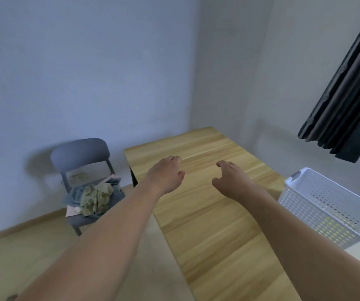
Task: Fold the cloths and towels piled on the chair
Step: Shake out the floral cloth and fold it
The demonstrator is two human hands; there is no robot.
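Both bare forearms reach forward from the bottom of the view. The left hand point(167, 173) hangs over the near-left part of the wooden table point(213, 224), fingers loosely curled downward and holding nothing. The right hand point(229, 181) is level with it, a little apart to the right, thumb out to the left and fingers relaxed and drooping, also empty. Whether either hand touches the tabletop cannot be told from this angle; they seem to hover just above it.

Just right of the right forearm a white perforated basket point(318, 205) sits at the table's right edge; something yellowish shows faintly through its wall, too unclear to name.

Left of the left hand and farther off, past the table's left edge, stands the grey chair point(81, 155) against the wall. On its seat lies the pile of cloths and towels point(94, 198): a crumpled patterned greenish piece on top, bluish-grey fabric beneath and beside it, a pale pink piece hanging over the front edge. Nothing from the pile is on the table.

By my reading the folding has not begun: this is the start, hands free and ready. The next move calls for swinging left and reaching to the chair, most likely with the left hand, to pick one piece off the top and bring it to the table, without dragging the others off the seat.

High to the right of the hands, a dark curtain point(346, 94) hangs by the wall.
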